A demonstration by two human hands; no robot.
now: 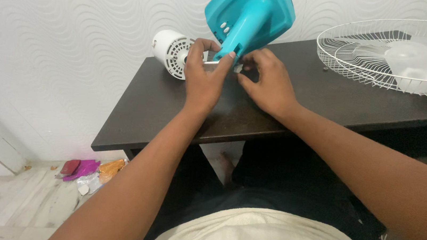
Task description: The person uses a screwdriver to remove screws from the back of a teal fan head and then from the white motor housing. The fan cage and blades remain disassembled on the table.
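- The left hand [203, 78] reaches over the dark table [172, 104], its fingers [226, 62] curled around the lower end of the teal fan stand [246, 22], with the thumb pressed against the teal neck.
- The right hand [268, 83] sits just beside the left one, its fingers bent inward at the same lower end of the stand; whether they pinch something small there is hidden by the hand itself.
- The teal fan stand is tilted up off the table, its broad square base leaning toward the patterned white wall [74, 24] and its narrow neck pointing down to the two hands. A few small white buttons [225, 28] show on the neck.
- A white fan motor housing [170, 51] with a vented end lies on its side near the table's far left corner, touching or just behind the left hand.
- A white wire fan guard [339, 54] with pale translucent blades [418, 60] inside lies flat on the right part of the table, well apart from the hands.
- Both forearms stretch from the lower edge of the view up to the table.
- On the floor [21, 205] under the table's left side lie crumpled wrappers [90, 170] in pink, orange and silver.
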